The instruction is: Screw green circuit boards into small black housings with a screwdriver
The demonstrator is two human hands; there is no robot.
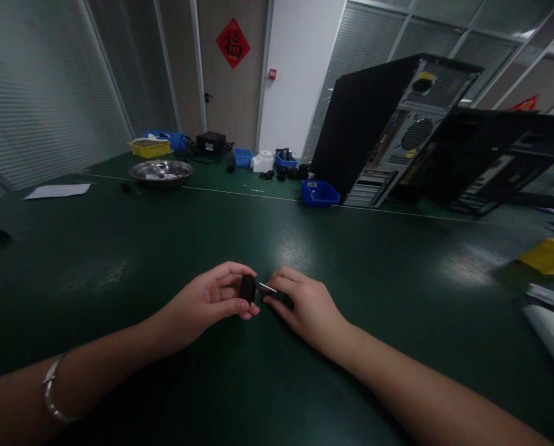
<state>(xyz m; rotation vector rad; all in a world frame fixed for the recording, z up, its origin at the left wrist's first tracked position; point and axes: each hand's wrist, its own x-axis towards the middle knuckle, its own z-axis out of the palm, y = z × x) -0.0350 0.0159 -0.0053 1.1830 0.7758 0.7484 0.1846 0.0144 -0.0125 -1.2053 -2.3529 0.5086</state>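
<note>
My left hand (212,297) pinches a small black block (247,289) between thumb and fingers, just above the green tabletop (258,232). Opposite it, my right hand (311,303) is closed on a thin tool that looks like a screwdriver (268,288), with a shiny metal shaft and a dark handle partly hidden by the fingers. The shaft points left at the block's right side, and its tip is very close to it. Whether they touch I cannot tell. Fine details on the block are too dark to make out.
At the back stand a metal bowl (160,182), a yellow basket (150,148), a blue bin (320,194) and a white plastic part (262,162). A black computer case (364,118) rises at the back right. Paper (58,191) lies left; a yellow bin (550,256) sits right.
</note>
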